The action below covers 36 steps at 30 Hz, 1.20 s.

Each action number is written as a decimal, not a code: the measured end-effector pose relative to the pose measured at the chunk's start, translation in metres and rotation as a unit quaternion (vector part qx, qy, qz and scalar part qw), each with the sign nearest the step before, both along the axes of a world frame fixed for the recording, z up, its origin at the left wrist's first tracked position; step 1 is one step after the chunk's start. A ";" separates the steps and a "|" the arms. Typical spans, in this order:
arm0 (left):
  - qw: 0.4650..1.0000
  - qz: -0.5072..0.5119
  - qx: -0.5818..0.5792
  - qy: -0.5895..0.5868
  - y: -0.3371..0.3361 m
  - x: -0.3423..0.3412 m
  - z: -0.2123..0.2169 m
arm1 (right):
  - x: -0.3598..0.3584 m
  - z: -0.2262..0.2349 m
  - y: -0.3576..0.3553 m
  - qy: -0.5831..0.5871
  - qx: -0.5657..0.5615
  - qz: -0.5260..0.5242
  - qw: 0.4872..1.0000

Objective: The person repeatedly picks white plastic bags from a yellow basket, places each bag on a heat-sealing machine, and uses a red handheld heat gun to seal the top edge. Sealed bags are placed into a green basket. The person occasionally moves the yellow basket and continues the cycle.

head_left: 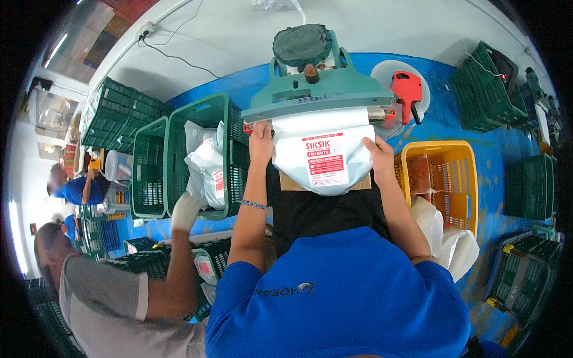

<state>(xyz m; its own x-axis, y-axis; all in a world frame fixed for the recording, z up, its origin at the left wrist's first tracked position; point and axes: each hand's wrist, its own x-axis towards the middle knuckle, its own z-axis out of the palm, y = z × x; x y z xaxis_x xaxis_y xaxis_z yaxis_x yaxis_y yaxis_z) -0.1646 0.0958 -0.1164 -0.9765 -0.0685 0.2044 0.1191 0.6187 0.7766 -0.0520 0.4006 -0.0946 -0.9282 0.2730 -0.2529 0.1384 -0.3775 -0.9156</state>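
Note:
A white plastic pouch (325, 161) with a red printed panel hangs in front of me, bulging at the bottom. Its upper edge goes in under the long jaw of a green bag sealer (316, 95). At the pouch's upper left corner, close below the jaw, my left hand (261, 143) is closed on the edge. My right hand (379, 156) pinches the right edge, a little lower. Behind the pouch's lower part a brown board (360, 183) shows at the sides. The pouch's top end is hidden by the sealer.
At left, a green crate (225, 113) holds similar pouches; a co-worker's gloved hand (186, 212) reaches to it. A yellow crate (439, 147) with white bags stands at right. A red handheld labeler (406, 92) lies beside the sealer. More green crates (531, 185) line the right.

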 end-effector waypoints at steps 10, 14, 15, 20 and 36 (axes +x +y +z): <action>0.871 0.014 0.475 -0.122 -0.001 0.039 0.023 | 0.001 0.035 0.003 0.017 0.084 0.150 0.985; 0.821 0.003 0.554 -0.137 0.005 0.095 0.017 | 0.025 0.054 -0.004 0.243 0.277 0.229 0.901; 0.858 -0.005 0.492 -0.149 0.005 0.106 0.019 | 0.029 0.057 -0.006 0.211 0.226 0.213 0.927; 0.982 0.128 0.117 -0.071 0.012 0.146 0.062 | 0.040 0.059 0.002 -0.026 0.122 0.118 0.985; 0.840 0.395 -0.353 0.116 -0.259 0.031 0.227 | 0.233 -0.029 0.112 -0.336 0.589 -0.313 0.665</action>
